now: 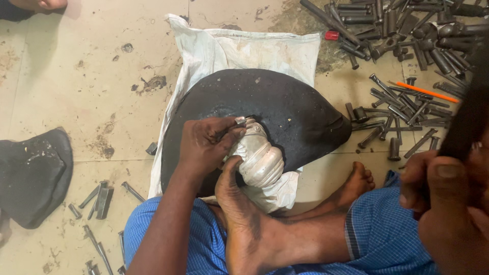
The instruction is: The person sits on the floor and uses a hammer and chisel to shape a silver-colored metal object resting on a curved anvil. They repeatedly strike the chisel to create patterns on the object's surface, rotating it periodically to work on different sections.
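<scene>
We sat on the tiled floor [102, 91], which was stained and scuffed. A white sack [224, 48] lay spread on it, and on the sack rested a big, dark, rounded pad [285, 102]. To our left lay a smaller dark cushion [30, 175]. Up to the right, a heap of dark metal punches [407, 30] was scattered across the floor, with an orange pencil [427, 91] among them and a few more loose tools [99, 196] down to the left.

On the near edge of the dark pad lay the silvery embossed metal piece [257, 158], shiny and ribbed, tilted toward us. Our bare foot [232, 196] pressed against its near side, toes touching it.

Our left hand [209, 145] rested on the top of the piece, fingers together, pinching a small metal punch [242, 121] upright against it. Our right hand [438, 198] was raised close to the camera, fingers clamped on a dark handle [466, 119], blurred, whose head we could not make out.
</scene>
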